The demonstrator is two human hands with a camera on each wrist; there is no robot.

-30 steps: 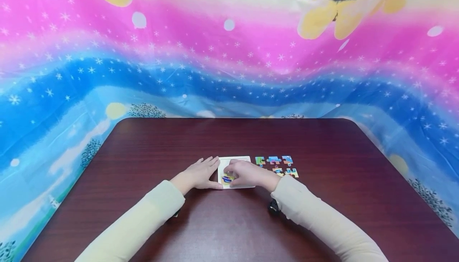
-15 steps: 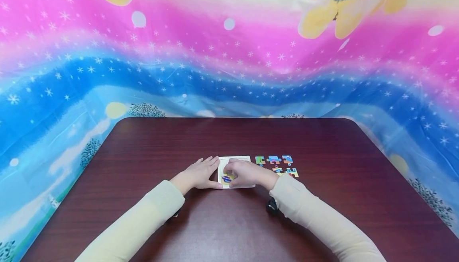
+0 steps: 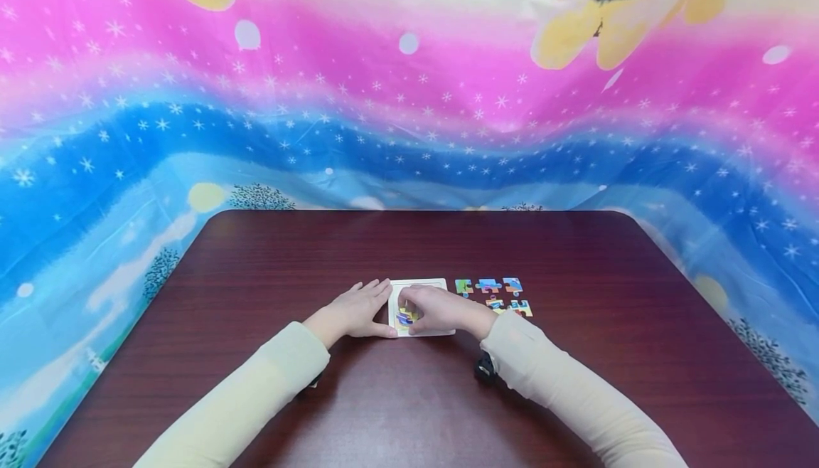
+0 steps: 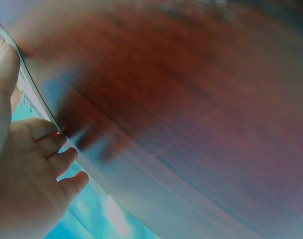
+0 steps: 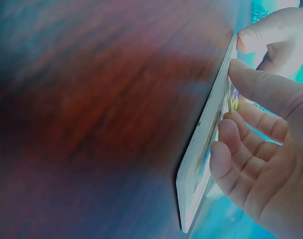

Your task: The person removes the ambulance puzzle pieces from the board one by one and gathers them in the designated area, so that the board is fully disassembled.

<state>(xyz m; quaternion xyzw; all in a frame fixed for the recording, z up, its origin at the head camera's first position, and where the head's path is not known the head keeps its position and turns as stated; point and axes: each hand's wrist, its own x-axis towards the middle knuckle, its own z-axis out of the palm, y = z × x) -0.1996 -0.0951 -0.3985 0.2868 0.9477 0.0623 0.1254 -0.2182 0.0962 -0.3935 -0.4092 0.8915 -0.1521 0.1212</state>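
A white-framed puzzle board (image 3: pixel 425 284) lies flat on the table in the head view. My left hand (image 3: pixel 352 313) rests at its left edge, fingers spread straight, with thumb and fingertips touching the frame. Over the board, my right hand (image 3: pixel 441 309) bends its thumb and fingers down, pinching a small yellow and purple puzzle piece (image 5: pixel 234 99) that the right wrist view shows near the fingertips. Yellow and blue picture parts (image 3: pixel 404 319) show on the board's left side. The right hand covers most of the rest of the board.
Several loose jigsaw pieces (image 3: pixel 489 286) lie in two rows right of the board, the lower row partly behind the right wrist. The dark brown table (image 3: pixel 307 247) reaches back to a colourful printed cloth (image 3: pixel 409 126).
The yellow and purple piece under the right fingertips has shifted or turned slightly on the board. The left hand, board and loose pieces have stayed in place.
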